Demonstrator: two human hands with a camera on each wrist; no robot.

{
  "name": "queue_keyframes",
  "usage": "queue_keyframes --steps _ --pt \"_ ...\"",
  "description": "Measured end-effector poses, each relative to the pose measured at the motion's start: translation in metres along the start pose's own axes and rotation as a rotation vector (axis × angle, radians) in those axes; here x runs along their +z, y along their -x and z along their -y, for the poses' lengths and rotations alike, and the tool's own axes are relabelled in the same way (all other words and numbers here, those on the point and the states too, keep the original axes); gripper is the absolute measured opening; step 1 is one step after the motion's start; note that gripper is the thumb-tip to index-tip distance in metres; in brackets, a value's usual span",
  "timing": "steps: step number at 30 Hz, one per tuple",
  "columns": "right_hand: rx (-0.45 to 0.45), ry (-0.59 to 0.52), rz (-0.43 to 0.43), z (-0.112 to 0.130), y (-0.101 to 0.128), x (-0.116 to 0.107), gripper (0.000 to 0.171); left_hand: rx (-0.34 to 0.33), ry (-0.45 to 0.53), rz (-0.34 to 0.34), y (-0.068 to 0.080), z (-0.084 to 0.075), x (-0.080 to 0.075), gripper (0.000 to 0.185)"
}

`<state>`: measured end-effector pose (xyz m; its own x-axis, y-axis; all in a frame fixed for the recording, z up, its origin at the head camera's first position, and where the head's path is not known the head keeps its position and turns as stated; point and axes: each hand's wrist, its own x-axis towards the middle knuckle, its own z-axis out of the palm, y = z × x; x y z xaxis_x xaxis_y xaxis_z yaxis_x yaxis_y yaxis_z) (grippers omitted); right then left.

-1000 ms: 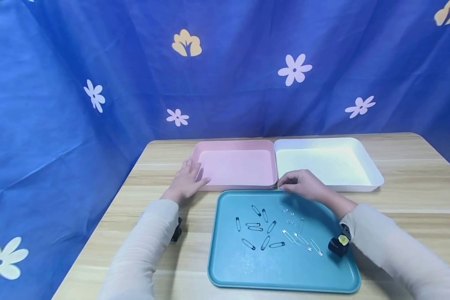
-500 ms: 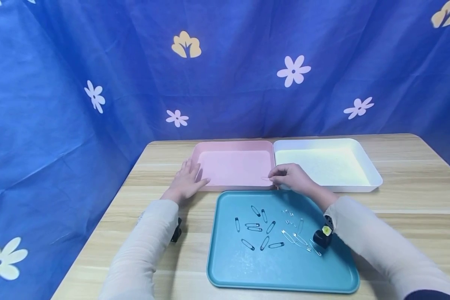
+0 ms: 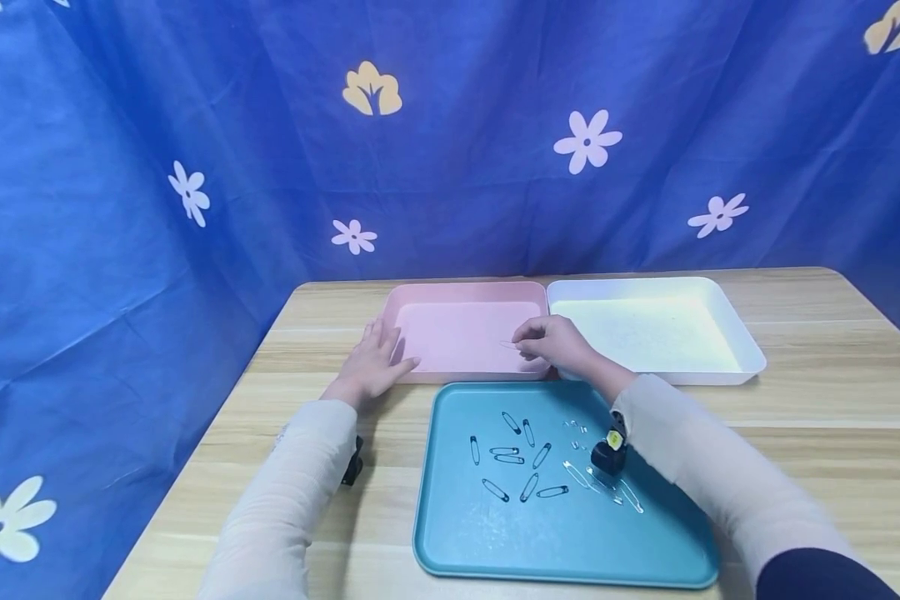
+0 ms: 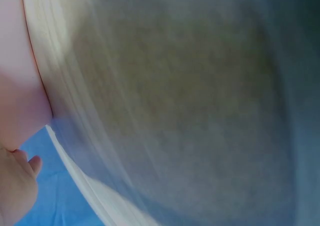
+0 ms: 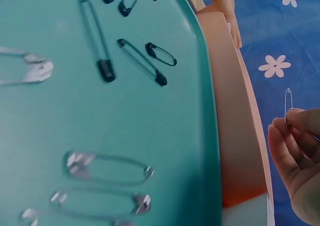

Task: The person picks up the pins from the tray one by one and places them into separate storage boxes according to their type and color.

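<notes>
My right hand (image 3: 557, 343) pinches a silver safety pin (image 5: 286, 106) between thumb and fingers, over the right part of the pink tray (image 3: 465, 377). In the right wrist view the pin stands upright above the fingertips. My left hand (image 3: 370, 367) rests at the pink tray's left side, fingers straight and spread. The left wrist view shows only part of that hand, at its left edge. On the teal tray (image 3: 555, 542) lie several black safety pins (image 5: 106, 70) at the left and several silver ones (image 5: 80, 162) at the right.
A white tray (image 3: 667, 377) adjoins the pink one on the right. Both stand behind the teal tray on the wooden table (image 3: 832, 400). A blue flowered cloth (image 3: 457, 167) hangs at the back and left. My right forearm crosses the teal tray's right side.
My right hand has moved left with the silver safety pin, from the gap between the pink and white trays to over the pink tray. The left hand has stayed in place.
</notes>
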<state>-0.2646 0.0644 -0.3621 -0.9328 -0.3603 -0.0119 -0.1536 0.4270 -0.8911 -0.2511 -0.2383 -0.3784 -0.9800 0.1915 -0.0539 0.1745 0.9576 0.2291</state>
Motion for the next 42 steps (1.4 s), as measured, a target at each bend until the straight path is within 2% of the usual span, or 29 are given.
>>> queue_keyframes --steps 12,20,31,42 --pt "-0.019 0.051 -0.006 0.004 -0.029 0.015 0.013 -0.009 0.011 0.02 -0.001 -0.001 -0.003 0.075" --pt "-0.089 0.129 -0.014 0.005 -0.043 0.022 0.009 -0.012 -0.01 0.013 -0.002 0.002 -0.001 0.078" --pt "-0.05 0.184 0.0 0.004 -0.053 0.031 0.013 -0.018 0.007 0.01 -0.001 0.001 0.0 0.074" --pt "-0.018 0.161 0.022 0.003 -0.059 0.043 0.013 -0.017 0.021 0.016 -0.002 0.001 0.001 0.075"
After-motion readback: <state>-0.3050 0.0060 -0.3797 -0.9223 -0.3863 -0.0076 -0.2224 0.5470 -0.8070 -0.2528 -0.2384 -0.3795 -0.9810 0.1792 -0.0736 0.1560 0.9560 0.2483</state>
